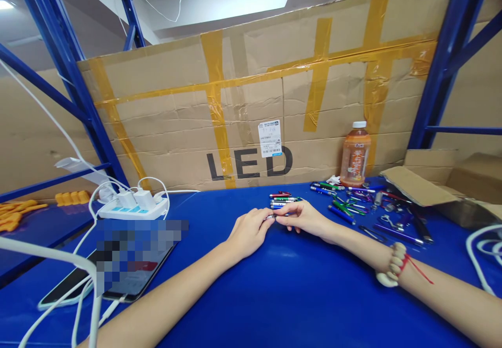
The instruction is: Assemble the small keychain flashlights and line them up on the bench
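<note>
My left hand [249,231] and my right hand [309,218] meet over the middle of the blue tabletop, fingers pinched together. Between their fingertips is a slim pen [271,216]; only a small silvery part shows and the fingers hide most of it. Just beyond the fingertips, several pens [280,200] with red, green and blue barrels lie side by side in a row. To the right of my right hand, a loose heap of coloured pens [347,209] and small metal parts spreads over the table. A bead bracelet with a red string circles my right wrist.
An orange drink bottle [355,154] stands behind the heap, with an open cardboard box [439,191] to its right. On the left are a white power strip [133,206], cables and two phones [137,269]. A large taped cardboard sheet [176,128] walls the back between blue posts.
</note>
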`<state>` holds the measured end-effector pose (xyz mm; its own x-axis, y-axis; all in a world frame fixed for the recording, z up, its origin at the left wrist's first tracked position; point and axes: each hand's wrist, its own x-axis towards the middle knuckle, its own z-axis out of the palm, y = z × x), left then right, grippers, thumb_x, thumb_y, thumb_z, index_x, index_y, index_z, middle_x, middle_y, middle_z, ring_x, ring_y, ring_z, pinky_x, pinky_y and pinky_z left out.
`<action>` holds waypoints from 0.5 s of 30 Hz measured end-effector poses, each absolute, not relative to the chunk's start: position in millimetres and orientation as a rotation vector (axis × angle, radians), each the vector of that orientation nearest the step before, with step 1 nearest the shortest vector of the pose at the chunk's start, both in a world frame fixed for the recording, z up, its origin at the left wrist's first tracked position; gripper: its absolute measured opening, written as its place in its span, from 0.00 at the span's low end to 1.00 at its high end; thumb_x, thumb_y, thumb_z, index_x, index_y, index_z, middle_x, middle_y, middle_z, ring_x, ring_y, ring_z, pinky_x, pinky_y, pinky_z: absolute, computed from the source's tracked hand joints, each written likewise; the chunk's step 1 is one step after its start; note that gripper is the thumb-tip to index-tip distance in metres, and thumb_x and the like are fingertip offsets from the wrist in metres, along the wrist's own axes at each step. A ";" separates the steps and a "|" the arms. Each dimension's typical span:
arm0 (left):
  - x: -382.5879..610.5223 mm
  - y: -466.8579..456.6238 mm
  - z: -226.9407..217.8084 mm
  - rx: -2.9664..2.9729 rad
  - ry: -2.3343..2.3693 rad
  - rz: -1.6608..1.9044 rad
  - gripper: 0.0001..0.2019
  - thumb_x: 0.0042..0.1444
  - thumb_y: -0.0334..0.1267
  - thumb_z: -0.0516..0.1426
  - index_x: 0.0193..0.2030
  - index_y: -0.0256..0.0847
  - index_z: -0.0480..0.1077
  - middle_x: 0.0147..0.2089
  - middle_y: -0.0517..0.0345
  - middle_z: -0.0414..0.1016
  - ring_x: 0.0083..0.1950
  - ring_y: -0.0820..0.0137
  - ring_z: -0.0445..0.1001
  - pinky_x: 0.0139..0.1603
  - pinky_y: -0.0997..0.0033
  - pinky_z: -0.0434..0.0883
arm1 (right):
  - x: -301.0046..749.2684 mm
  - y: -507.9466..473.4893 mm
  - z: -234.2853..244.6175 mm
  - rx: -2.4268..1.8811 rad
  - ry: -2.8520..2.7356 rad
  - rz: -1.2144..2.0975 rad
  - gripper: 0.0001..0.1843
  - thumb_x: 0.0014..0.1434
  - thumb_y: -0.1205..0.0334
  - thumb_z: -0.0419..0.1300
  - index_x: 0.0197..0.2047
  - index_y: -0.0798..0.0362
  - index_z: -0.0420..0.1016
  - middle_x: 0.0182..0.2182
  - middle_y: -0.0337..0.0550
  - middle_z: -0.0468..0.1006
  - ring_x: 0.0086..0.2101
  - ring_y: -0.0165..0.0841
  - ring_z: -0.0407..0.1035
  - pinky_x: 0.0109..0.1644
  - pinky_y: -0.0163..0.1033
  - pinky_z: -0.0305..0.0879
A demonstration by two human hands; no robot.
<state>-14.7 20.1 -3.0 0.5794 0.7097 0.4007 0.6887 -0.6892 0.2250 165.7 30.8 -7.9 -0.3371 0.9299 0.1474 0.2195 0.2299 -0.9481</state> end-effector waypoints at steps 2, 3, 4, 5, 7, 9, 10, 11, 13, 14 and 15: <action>-14.8 19.9 -3.2 2.750 1.225 0.735 0.12 0.62 0.38 0.44 0.45 0.44 0.66 0.41 0.61 0.72 0.42 0.69 0.68 0.43 0.69 0.65 | 165.7 31.0 -8.0 -1.076 -1.735 1.151 0.23 0.40 0.50 0.65 0.36 0.60 0.76 0.21 0.39 0.71 0.21 0.24 0.63 0.19 0.28 0.56; -14.9 19.9 -3.3 2.750 1.229 0.742 0.12 0.62 0.39 0.44 0.45 0.44 0.66 0.41 0.61 0.72 0.42 0.69 0.69 0.43 0.69 0.65 | 165.7 30.9 -8.0 -1.077 -1.737 1.152 0.24 0.40 0.50 0.65 0.36 0.60 0.76 0.21 0.39 0.71 0.21 0.23 0.62 0.19 0.28 0.56; -15.0 20.0 -3.4 2.750 1.233 0.747 0.12 0.62 0.39 0.44 0.45 0.44 0.66 0.41 0.61 0.72 0.42 0.69 0.69 0.43 0.69 0.65 | 165.7 30.8 -7.9 -1.078 -1.740 1.154 0.24 0.40 0.50 0.65 0.37 0.60 0.76 0.21 0.39 0.71 0.20 0.23 0.62 0.19 0.28 0.55; -15.0 20.0 -3.4 2.750 1.236 0.749 0.12 0.62 0.39 0.44 0.45 0.44 0.66 0.41 0.61 0.72 0.42 0.69 0.69 0.43 0.69 0.65 | 165.7 30.7 -7.8 -1.078 -1.743 1.153 0.24 0.40 0.50 0.65 0.37 0.60 0.76 0.21 0.39 0.71 0.20 0.23 0.62 0.19 0.28 0.55; -15.1 20.2 -3.5 2.750 1.239 0.748 0.11 0.62 0.39 0.44 0.44 0.44 0.66 0.41 0.61 0.73 0.42 0.69 0.69 0.43 0.70 0.65 | 165.5 30.5 -7.5 -1.074 -1.747 1.151 0.24 0.41 0.49 0.64 0.37 0.60 0.76 0.21 0.39 0.71 0.21 0.23 0.62 0.19 0.28 0.56; -15.2 20.5 -3.8 2.751 1.237 0.748 0.11 0.62 0.39 0.44 0.45 0.44 0.66 0.41 0.61 0.73 0.42 0.69 0.69 0.43 0.70 0.65 | 165.3 30.5 -7.1 -1.072 -1.750 1.148 0.23 0.41 0.50 0.64 0.36 0.60 0.76 0.21 0.38 0.71 0.21 0.23 0.62 0.20 0.29 0.56; -15.2 20.7 -4.0 2.751 1.234 0.748 0.11 0.62 0.39 0.44 0.45 0.44 0.66 0.41 0.61 0.73 0.42 0.69 0.69 0.43 0.70 0.65 | 165.2 30.5 -7.1 -1.070 -1.751 1.149 0.23 0.41 0.50 0.64 0.36 0.60 0.76 0.20 0.38 0.71 0.20 0.23 0.62 0.20 0.29 0.56; -15.2 20.8 -4.2 2.753 1.231 0.750 0.12 0.62 0.39 0.44 0.45 0.44 0.66 0.41 0.61 0.73 0.42 0.69 0.69 0.43 0.70 0.65 | 165.2 30.6 -7.1 -1.070 -1.753 1.151 0.23 0.41 0.50 0.64 0.36 0.60 0.75 0.20 0.38 0.70 0.20 0.23 0.62 0.20 0.28 0.55; -15.3 21.1 -4.7 2.757 1.227 0.749 0.12 0.62 0.39 0.44 0.45 0.44 0.65 0.41 0.61 0.73 0.43 0.69 0.69 0.43 0.70 0.65 | 165.2 30.8 -7.3 -1.069 -1.755 1.154 0.22 0.42 0.50 0.64 0.35 0.60 0.75 0.19 0.37 0.70 0.20 0.22 0.61 0.20 0.28 0.55; -15.3 21.1 -4.8 2.757 1.228 0.746 0.12 0.62 0.39 0.44 0.45 0.44 0.65 0.42 0.61 0.73 0.43 0.69 0.69 0.43 0.70 0.65 | 165.3 30.8 -7.4 -1.069 -1.754 1.157 0.22 0.42 0.51 0.64 0.35 0.60 0.75 0.19 0.37 0.70 0.20 0.22 0.61 0.20 0.28 0.55; -15.4 21.0 -4.8 2.757 1.229 0.744 0.12 0.62 0.39 0.44 0.45 0.44 0.65 0.42 0.61 0.73 0.43 0.70 0.69 0.44 0.70 0.65 | 165.4 30.7 -7.4 -1.069 -1.753 1.158 0.22 0.42 0.51 0.64 0.35 0.60 0.75 0.19 0.37 0.70 0.20 0.22 0.61 0.20 0.28 0.55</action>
<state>-15.4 21.0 -4.8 0.5729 0.7088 0.4116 0.6930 -0.6870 0.2186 165.4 30.7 -7.4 -0.3570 0.9229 0.1446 0.2288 0.2365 -0.9443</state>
